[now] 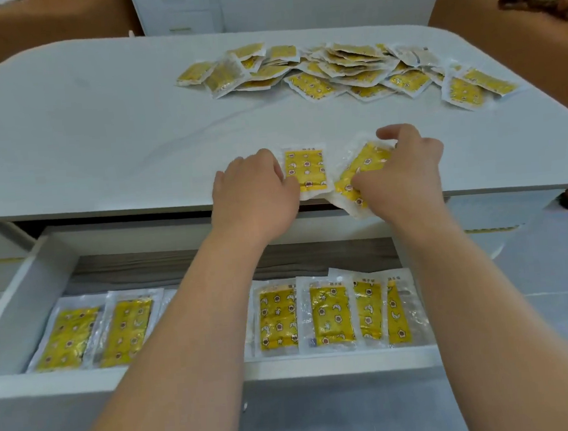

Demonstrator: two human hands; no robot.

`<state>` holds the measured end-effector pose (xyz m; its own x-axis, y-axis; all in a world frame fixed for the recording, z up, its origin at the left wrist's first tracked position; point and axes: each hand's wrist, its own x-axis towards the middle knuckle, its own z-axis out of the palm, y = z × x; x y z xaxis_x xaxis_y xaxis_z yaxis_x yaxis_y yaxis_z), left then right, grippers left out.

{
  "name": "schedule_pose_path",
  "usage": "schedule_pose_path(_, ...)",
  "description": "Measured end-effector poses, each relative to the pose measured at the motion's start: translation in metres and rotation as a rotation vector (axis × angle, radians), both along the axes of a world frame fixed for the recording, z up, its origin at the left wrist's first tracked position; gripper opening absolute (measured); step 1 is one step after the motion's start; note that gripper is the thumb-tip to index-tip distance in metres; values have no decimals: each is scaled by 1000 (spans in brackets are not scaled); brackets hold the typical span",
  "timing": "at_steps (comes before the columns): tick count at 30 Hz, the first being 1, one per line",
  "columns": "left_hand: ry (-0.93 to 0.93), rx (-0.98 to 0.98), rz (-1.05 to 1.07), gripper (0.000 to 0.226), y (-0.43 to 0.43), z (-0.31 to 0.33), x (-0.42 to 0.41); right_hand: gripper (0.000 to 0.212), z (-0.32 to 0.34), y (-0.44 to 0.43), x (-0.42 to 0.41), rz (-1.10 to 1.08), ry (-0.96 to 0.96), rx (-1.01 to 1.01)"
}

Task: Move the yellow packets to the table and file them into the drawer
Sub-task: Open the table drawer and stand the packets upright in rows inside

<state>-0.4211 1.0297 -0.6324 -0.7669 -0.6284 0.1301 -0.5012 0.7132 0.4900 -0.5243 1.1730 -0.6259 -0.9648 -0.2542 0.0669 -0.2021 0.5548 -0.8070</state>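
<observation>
Two yellow packets sit right on the table edge just above the open drawer (20,287). The straight packet (305,170) has the left hand (257,190) on it, fingers bent and pinching its left side. The tilted packet (360,172) hangs a bit over the edge toward the drawer, and the right hand (405,175) has its fingers curled around it, with one finger lifted off.

Progress-wise I'd call it under halfway. Inside the drawer there's a row (321,314) of packets filed upright along the front, partly hidden by the forearms. Way beyond the drawer, a big loose pile (342,68) is waiting, so there's lots left.

The table (99,128) is pale, smooth, with rounded corners. Past it, further from the drawer, are a white cabinet (174,9) and brown blocks (40,27) either side. There's grey floor below the drawer.
</observation>
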Motion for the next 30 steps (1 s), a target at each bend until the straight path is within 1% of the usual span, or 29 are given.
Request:
schedule_pose_path(2,28,-41,27,33,0,-1,-2,66,0,2,6,16,13,18)
schedule_pose_path(4,50,-56,27,39,-1,-3,-2,64,1,7,9,48,10,32)
schedule_pose_path(8,8,3,-81,69,-8,-9,0,67,4,20,8,86,-18,61)
schedule_pose_path(10,-21,44,-131,77,-12,-6,1,70,8,21,7,78,-39,73)
schedule_pose_path(13,-20,119,-156,76,-12,-3,6,72,10,18,9,92,-31,88)
schedule_pose_path(16,1,115,-188,76,-10,0,13,70,9,13,17,149,-1,123)
schedule_pose_path(20,2,87,-252,86,-8,4,17,67,6,10,22,217,-13,153)
schedule_pose_path(23,-20,77,-244,94,-4,0,15,60,6,8,20,245,-5,154)
schedule_pose_path(25,26,95,-229,99,-1,-3,14,52,8,8,20,256,12,147)
schedule_pose_path(27,120,132,-239,101,4,-2,14,43,10,7,22,267,41,136)
schedule_pose_path(29,194,136,-262,96,11,0,15,39,11,6,24,280,66,130)
schedule_pose_path(30,221,131,-271,90,16,1,15,39,12,5,26,288,73,130)
